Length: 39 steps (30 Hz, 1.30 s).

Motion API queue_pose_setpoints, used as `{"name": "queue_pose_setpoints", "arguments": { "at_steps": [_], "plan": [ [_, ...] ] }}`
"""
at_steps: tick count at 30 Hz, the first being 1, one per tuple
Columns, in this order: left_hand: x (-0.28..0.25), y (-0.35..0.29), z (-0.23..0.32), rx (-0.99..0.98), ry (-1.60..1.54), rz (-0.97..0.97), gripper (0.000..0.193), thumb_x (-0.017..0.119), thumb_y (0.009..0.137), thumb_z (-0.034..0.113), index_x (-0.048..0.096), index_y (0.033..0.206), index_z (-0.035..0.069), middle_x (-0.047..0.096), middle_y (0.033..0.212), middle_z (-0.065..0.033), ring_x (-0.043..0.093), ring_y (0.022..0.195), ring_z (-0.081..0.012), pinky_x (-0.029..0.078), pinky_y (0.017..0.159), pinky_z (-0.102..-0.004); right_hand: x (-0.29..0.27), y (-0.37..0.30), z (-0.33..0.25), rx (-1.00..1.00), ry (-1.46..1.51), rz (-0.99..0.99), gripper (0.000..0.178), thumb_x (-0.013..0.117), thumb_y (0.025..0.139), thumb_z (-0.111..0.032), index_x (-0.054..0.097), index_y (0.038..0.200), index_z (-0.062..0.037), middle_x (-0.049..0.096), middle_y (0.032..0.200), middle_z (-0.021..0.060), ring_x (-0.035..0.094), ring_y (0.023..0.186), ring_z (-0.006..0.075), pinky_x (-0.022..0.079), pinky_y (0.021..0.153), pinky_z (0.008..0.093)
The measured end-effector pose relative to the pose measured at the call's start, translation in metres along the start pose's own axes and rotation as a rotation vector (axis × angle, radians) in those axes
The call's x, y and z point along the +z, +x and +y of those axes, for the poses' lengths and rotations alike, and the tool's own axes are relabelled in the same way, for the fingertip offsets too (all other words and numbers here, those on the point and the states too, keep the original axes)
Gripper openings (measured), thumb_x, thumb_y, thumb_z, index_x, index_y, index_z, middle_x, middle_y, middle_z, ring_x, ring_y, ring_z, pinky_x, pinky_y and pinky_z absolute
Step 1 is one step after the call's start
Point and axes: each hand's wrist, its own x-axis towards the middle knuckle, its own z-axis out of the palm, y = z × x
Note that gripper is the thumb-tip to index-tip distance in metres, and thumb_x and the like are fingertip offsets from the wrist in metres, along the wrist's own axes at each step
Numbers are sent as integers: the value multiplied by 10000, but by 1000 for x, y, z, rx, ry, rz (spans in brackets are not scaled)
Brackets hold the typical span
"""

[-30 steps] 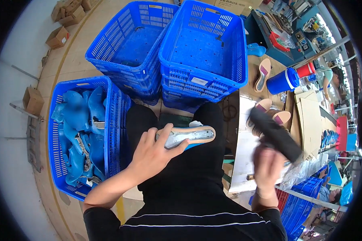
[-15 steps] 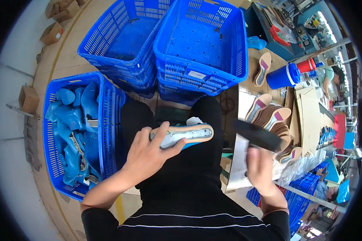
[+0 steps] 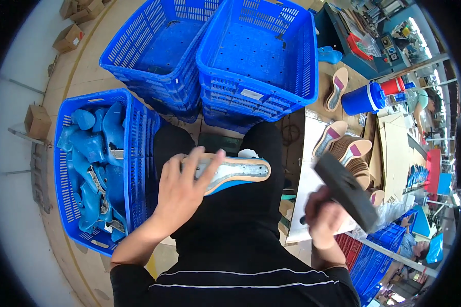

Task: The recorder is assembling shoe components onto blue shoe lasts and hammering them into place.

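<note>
Across my lap lies a blue shoe last [image 3: 228, 185], sole side up. A tan insole [image 3: 264, 176] with a grey metallic middle strip sits on it. My left hand [image 3: 176, 192] grips the left end, its fingers over the insole and partly hiding it. A scrap of white material [image 3: 248, 153] shows at the last's far side. My right hand [image 3: 325, 217] is closed round a hammer [image 3: 346, 193], raised to the right of the last and apart from it. The hammer's dark head is blurred, and its handle is mostly hidden by my fingers.
At my left stands a blue crate [image 3: 129, 169] of blue shoe lasts [image 3: 89, 146]. Ahead are stacked blue crates [image 3: 256, 82]. The bench on my right holds a stack of insoles [image 3: 356, 158], a single insole [image 3: 336, 89], a blue jug [image 3: 362, 100] and cardboard sheets [image 3: 397, 148].
The hammer has swung right and toward me, its head tilting more steeply. My left hand has shifted left along the insole, and its fingers have changed position.
</note>
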Motion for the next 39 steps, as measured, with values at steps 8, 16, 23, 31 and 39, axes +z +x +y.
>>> {"name": "queue_pose_setpoints", "arguments": {
  "at_steps": [8, 16, 23, 31, 39],
  "plan": [
    [-18, 0, -16, -192, -268, 62, 1197, 949, 625, 613, 525, 1584, 35, 600, 1310, -189, 638, 1132, -374, 527, 962, -451, 41, 17, 95, 116, -155, -353, 833, 997, 767, -80, 600, 1496, -12, 690, 1298, -6, 441, 765, 31, 381, 662, 215],
    [-1, -1, -11, -64, -207, 233, 895, 925, 725, 591, 709, 1443, 102, 669, 1205, -171, 679, 1005, -350, 586, 864, -435, 42, 25, 96, 38, 31, -344, 625, 989, 800, -161, 719, 1343, -8, 727, 1296, -8, 507, 843, 87, 484, 783, 287],
    [6, 0, 2, -257, -337, 367, 534, 939, 797, 264, 788, 1266, 59, 732, 1078, -185, 723, 893, -352, 587, 762, -415, 41, 39, 83, -212, -60, -394, 400, 853, 923, -180, 563, 1139, -11, 730, 968, 224, 743, 924, 457, 581, 725, 478],
    [-14, 51, -3, -362, -1429, 676, 661, 760, 1044, 156, 440, 1603, 8, 658, 1415, -170, 721, 1184, -298, 568, 1018, -394, 32, 58, 74, -358, -274, 178, 217, 778, 1014, -188, 696, 1147, -38, 729, 892, 161, 762, 853, 410, 567, 691, 477],
    [-5, 20, 49, -161, -526, 63, 540, 865, 897, 345, 742, 1352, 82, 749, 1285, -141, 713, 1101, -360, 541, 1004, -466, -21, 7, 93, 245, 563, 403, 214, 638, 1118, -140, 426, 1103, -153, 746, 812, 248, 424, 350, 112, 288, 328, 253]
  ]
}}
